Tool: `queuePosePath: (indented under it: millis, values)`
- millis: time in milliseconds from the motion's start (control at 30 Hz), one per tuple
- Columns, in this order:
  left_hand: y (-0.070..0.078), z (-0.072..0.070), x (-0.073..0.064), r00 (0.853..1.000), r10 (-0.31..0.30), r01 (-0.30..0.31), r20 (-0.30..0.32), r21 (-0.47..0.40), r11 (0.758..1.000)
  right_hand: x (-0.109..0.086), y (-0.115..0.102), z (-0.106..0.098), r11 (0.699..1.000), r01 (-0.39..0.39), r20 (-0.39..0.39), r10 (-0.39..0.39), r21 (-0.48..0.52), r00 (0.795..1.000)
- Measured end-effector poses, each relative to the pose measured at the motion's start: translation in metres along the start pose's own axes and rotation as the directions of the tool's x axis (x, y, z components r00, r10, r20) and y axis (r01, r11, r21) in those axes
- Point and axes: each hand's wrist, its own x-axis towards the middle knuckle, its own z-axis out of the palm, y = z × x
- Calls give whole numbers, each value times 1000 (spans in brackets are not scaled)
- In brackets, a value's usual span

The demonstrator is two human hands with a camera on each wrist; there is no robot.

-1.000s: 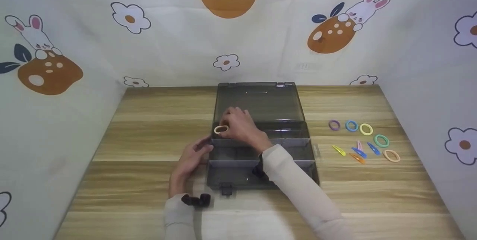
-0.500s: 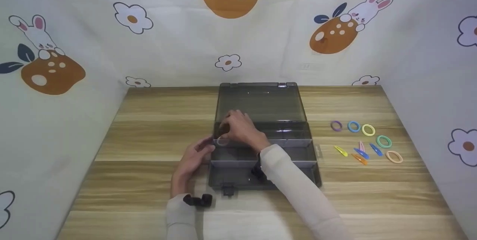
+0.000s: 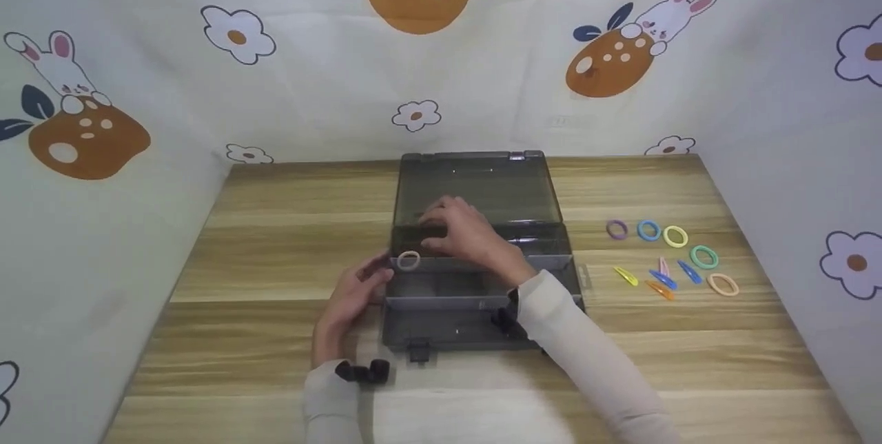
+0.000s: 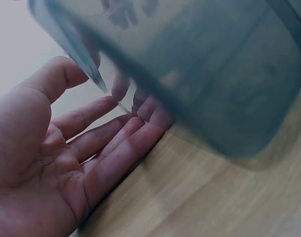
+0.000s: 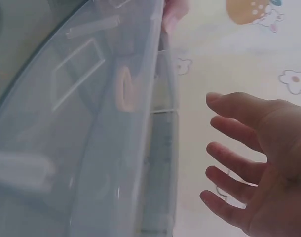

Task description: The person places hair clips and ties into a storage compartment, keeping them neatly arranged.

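A peach hair tie [image 3: 408, 260] is in the left part of the dark translucent divided box [image 3: 455, 323], by the rear divider. I cannot tell which side of the divider it lies on. In the right wrist view the hair tie [image 5: 124, 89] shows through a clear wall. My right hand [image 3: 468, 230] is over the rear compartment, fingers spread and holding nothing, just right of the hair tie. At the box's left side, my left hand [image 3: 355, 292] rests its fingertips against the wall. The left wrist view shows those fingers [image 4: 111, 158] fairly straight, the thumb near the edge.
To the right on the wooden table [image 3: 262, 251] lie purple [image 3: 617, 229], blue [image 3: 648, 230], yellow [image 3: 675, 236], green [image 3: 704, 257] and peach [image 3: 723, 285] hair ties. Several hair clips [image 3: 663, 279] lie among them. The box's lid [image 3: 475, 185] is folded back towards the patterned cloth.
My right hand has let go of the hair tie, lowered into the box, and moved right with its fingers spreading. The left hand has stayed at the box's side.
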Motion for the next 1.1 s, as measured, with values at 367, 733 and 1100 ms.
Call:
queuePosePath:
  millis: [367,733,1100]
  values:
    - [0,-1,-1,1000,-22,22,7,-13,1000,-45,20,-30,989,-39,-50,47,141,998]
    - [1,-1,0,1000,-24,24,-1,-8,1000,-78,51,-65,980,-6,-220,51,200,974]
    - [3,1,0,1000,-19,19,3,-25,999,-108,113,-93,985,-93,-324,136,146,936]
